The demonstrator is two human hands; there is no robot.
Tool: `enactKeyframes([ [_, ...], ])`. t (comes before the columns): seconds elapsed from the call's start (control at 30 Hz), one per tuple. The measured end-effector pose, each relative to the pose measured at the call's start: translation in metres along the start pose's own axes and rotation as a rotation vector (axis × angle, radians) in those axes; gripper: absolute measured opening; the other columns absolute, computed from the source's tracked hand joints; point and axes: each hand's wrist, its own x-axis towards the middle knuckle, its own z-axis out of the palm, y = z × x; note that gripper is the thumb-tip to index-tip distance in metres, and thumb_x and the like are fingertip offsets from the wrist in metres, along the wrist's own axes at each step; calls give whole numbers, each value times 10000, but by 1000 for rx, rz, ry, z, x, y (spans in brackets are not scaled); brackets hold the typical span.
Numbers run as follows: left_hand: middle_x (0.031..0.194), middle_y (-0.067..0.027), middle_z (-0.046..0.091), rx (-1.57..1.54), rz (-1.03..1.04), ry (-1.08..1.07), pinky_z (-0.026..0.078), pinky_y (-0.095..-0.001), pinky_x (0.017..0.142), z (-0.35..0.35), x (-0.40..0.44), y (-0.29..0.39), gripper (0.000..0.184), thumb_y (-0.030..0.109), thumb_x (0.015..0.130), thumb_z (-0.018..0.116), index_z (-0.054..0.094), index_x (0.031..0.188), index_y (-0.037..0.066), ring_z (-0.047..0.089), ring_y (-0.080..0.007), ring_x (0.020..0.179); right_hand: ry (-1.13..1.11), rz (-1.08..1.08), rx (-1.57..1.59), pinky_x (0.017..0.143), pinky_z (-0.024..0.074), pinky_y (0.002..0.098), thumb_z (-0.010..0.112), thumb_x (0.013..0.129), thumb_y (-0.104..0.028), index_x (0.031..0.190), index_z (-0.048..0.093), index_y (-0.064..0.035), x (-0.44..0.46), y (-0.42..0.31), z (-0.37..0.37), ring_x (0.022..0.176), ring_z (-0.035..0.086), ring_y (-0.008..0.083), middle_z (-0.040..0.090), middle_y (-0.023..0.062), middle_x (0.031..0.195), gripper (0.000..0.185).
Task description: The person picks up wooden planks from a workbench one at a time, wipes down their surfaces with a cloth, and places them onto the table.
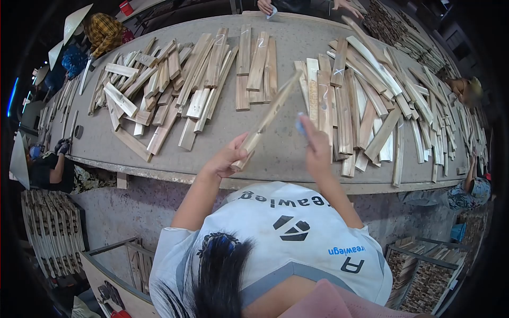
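Note:
My left hand [229, 157] is closed round the near end of a narrow wooden strip [268, 117], which it holds tilted up and away to the right above the table. My right hand [318, 149] is a little to the right, slightly blurred, with a small pale-blue piece [302, 123] pinched at the fingertips; its kind is not clear. A gap separates that piece from the strip. Beyond my hands, several boards lie together, among them a board marked 2 [258, 59] and a board marked X [338, 68].
Loose wooden strips [159, 85] cover the left of the grey table [222, 127], and another pile [371, 100] covers the right. Across the table is another person's hand [266, 7]. Co-workers stand at both ends. Wheeled-looking frames [114, 249] and stacked wood [53, 233] stand below the near edge.

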Motion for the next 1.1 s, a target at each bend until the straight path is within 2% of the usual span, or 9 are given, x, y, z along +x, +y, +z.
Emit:
enactKeyframes([
  [0.13,859,13,579,11,-180,54,380,-159,411,-1,7,-33,1188,642,589,877,365,1496,71,506,-31,531,-384,-378,-118,1013,382,498,488,835,55,1430,528,-117,-8,-32,29,1292,576,248,605,122,1401,620],
  [0.2,932,23,577,-30,-114,-8,288,-173,393,-5,8,-49,1020,512,745,850,344,1521,85,479,-37,553,-339,-223,-211,1007,384,493,477,843,52,1428,533,-127,0,4,36,1285,581,246,607,114,1401,614],
  [0.27,927,19,579,-56,-132,-33,294,-179,400,-2,8,-48,994,536,761,827,352,1518,100,472,-39,552,-236,-22,-371,992,392,472,454,856,38,1428,541,-158,10,28,34,1282,590,216,612,73,1403,611],
  [0.4,868,7,540,-332,-214,90,347,-168,443,-1,6,-52,1065,698,675,746,378,1491,122,427,-39,514,-285,-356,-158,994,383,446,467,848,24,1441,536,-171,-9,-22,35,1287,590,192,596,58,1433,627],
  [0.6,751,5,484,-420,-181,-76,319,-189,457,0,5,-46,859,674,735,704,462,1388,170,402,-53,505,-268,-224,-305,987,400,464,511,814,48,1454,521,-177,11,21,35,1301,580,186,592,47,1437,679],
  [0.77,734,-1,492,-453,-195,53,323,-195,450,4,2,-42,864,685,723,701,486,1348,128,422,-64,518,-440,-441,-123,1013,395,491,524,806,54,1436,529,-198,19,-24,26,1279,593,203,592,49,1432,678],
  [0.93,748,-11,524,-438,-167,-60,344,-201,447,-6,4,-40,892,689,721,698,479,1356,101,448,-72,544,-401,-109,-383,1038,391,487,495,896,-17,1412,549,-209,45,12,29,1275,596,217,591,32,1437,553],
  [1.0,797,-12,547,-391,-209,188,344,-197,440,-10,-2,-46,1014,708,695,705,407,1464,118,460,-59,563,-483,-445,-120,1016,397,496,458,943,-55,1394,560,-194,18,-45,28,1274,594,238,587,37,1442,483],
  [1.1,844,-7,566,-263,-154,-48,349,-188,440,-23,4,-44,1183,723,655,743,266,1578,155,480,-51,593,-470,-297,-262,1019,387,484,488,860,36,1424,539,-194,31,-16,27,1259,601,228,625,59,1392,611],
])
